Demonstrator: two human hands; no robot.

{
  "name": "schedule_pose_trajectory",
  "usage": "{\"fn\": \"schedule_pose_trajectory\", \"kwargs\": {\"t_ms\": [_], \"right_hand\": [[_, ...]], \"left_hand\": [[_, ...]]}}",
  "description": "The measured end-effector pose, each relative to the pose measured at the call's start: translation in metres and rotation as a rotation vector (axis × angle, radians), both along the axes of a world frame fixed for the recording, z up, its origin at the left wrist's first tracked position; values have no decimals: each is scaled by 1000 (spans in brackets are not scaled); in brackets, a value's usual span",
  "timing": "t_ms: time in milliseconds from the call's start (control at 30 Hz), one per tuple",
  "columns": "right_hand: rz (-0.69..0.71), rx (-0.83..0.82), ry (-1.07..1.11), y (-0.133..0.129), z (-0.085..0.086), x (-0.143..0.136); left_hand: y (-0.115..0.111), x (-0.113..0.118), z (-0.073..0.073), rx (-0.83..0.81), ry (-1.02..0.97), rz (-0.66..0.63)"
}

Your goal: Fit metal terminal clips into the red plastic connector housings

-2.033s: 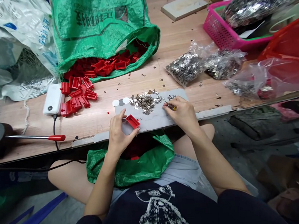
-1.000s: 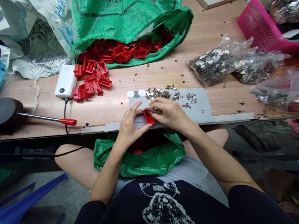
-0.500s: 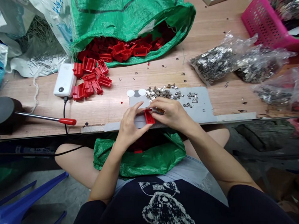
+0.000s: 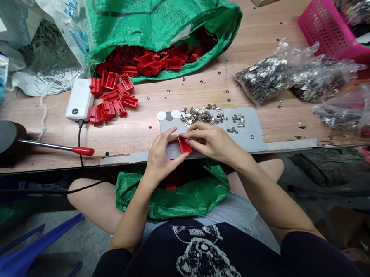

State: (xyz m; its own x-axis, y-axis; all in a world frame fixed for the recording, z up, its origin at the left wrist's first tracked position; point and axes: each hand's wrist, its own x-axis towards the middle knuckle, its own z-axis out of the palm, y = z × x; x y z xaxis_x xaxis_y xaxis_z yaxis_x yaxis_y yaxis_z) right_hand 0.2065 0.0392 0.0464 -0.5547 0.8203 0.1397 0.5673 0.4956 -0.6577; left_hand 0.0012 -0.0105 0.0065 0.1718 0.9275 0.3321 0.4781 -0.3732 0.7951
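My left hand [image 4: 162, 153] grips a small red plastic box [image 4: 184, 144] between thumb and fingers at the table's front edge, its open side facing up. From the right, my right hand [image 4: 210, 140] reaches to the box, fingers pinched at its upper part. Something small and orange-brown shows under those fingers; I cannot make out what it is. Behind my hands, a pile of small metal pieces [image 4: 199, 115] lies on a grey mat [image 4: 249, 129]. More red boxes [image 4: 113, 96] lie loose at the back left, beside a white power bank [image 4: 80, 99].
A green sack [image 4: 163, 24] full of red boxes stands at the back. Bags of metal parts [image 4: 262, 78] and a pink basket [image 4: 324, 28] are on the right. A red-handled lever [image 4: 83, 151] points in from the left. Another green bag [image 4: 188, 202] lies on my lap.
My right hand has shifted slightly, its wrist a little further right and lower, with the fingertips still at the red box. My left hand and the box have barely moved.
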Motion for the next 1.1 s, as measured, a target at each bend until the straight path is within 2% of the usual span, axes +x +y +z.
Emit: {"fn": "schedule_pose_trajectory", "kwargs": {"t_ms": [167, 267, 367, 500, 633, 800, 1100], "right_hand": [[-207, -45, 55, -30, 3, 1], [-253, -20, 37, -51, 1, -8], [-295, 76, 76, -61, -7, -18], [-340, 180, 100, -59, -15, -26], [-349, 217, 71, -56, -15, -27], [-346, 206, -7, -55, -10, -29], [-303, 113, -289, -50, 2, -33]], "left_hand": [[-1, 7, -2, 52, 98, 71], [-1, 11, -4, 105, 140, 91], [-1, 11, -4, 106, 140, 84], [0, 11, -3, 114, 137, 74], [0, 11, -4, 116, 133, 76], [1, 11, -5, 102, 127, 78], [1, 13, -4, 53, 89, 110]]}}
